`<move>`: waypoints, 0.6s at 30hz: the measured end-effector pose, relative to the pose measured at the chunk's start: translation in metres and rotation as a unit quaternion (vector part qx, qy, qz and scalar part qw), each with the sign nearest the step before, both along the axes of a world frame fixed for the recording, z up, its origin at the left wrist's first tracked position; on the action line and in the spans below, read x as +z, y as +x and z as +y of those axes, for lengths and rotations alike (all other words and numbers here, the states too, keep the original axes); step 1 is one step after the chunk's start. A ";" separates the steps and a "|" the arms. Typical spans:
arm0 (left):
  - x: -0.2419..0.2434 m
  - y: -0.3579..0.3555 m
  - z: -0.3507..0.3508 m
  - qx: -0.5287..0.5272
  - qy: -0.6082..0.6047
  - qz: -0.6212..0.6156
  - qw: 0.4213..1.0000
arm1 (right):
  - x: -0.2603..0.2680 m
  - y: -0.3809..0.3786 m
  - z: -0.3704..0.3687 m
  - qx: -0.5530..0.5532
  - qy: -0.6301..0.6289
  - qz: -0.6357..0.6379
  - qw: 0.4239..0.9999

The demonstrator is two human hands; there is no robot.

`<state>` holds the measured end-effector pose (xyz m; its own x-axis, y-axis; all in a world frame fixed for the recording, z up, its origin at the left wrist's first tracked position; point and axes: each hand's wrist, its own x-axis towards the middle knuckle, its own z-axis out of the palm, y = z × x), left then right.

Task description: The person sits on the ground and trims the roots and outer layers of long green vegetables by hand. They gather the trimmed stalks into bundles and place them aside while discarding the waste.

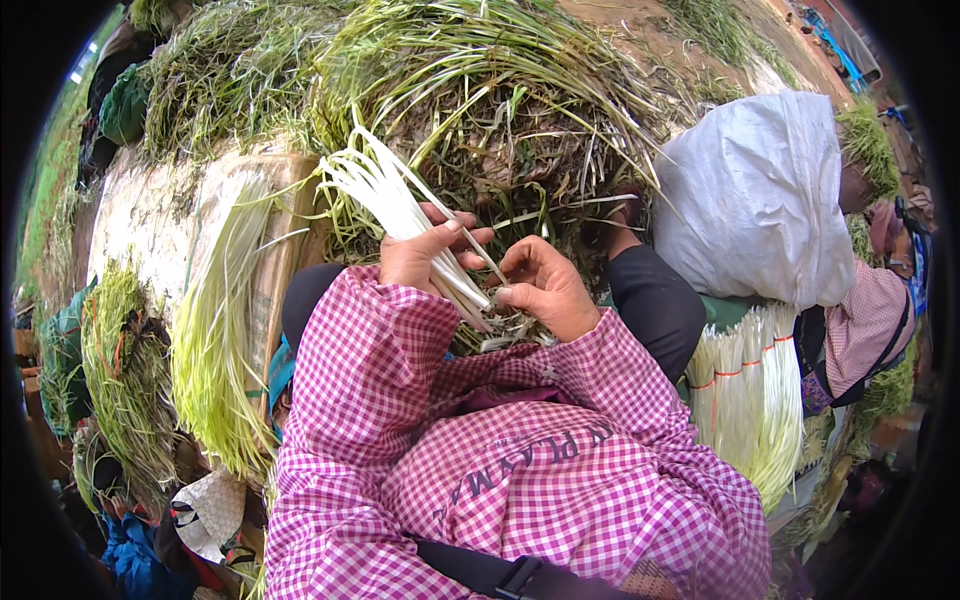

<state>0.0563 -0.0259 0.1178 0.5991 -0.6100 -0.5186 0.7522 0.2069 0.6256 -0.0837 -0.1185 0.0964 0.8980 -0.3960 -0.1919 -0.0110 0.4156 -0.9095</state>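
Observation:
My left hand [427, 247] grips a bunch of pale blanched stalks [375, 184], probably chives, tilted with the cut or root ends toward my lap. One stalk lies apart from the bunch across my left fingers. At its lower end, the thumb and forefinger of my right hand [551, 289] pinch that single stalk [491, 259]. Directly beyond both hands is a heap of green and withered leaves [517, 112] with soil-dark litter underneath. Small pale scraps [517, 330] lie below the fingers, close to my checked smock [525, 472].
To the left, a long pile of yellow-white stalks [225, 315] rests on a flattened sack [292, 180]. A full white woven sack [750, 202] stands at right, above stalk bundles tied with orange bands [742, 390]. Other people sit nearby, one in a pink checked sleeve [862, 322].

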 end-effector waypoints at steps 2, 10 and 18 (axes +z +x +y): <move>-0.001 -0.002 0.000 -0.007 0.000 0.003 1.000 | -0.002 0.002 0.002 -0.029 -0.014 0.005 0.999; -0.010 -0.004 0.002 -0.024 -0.075 0.021 0.997 | -0.002 0.005 0.015 -0.088 -0.070 0.013 0.994; -0.025 -0.012 0.007 -0.001 -0.019 0.067 0.998 | -0.002 -0.021 0.019 0.028 -0.135 0.083 0.987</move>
<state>0.0439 -0.0189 0.0926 0.5245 -0.6329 -0.5695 0.8289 0.2268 0.5114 -0.1047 -0.0993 0.0944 0.8848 -0.4037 -0.2328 -0.1861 0.1520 -0.9707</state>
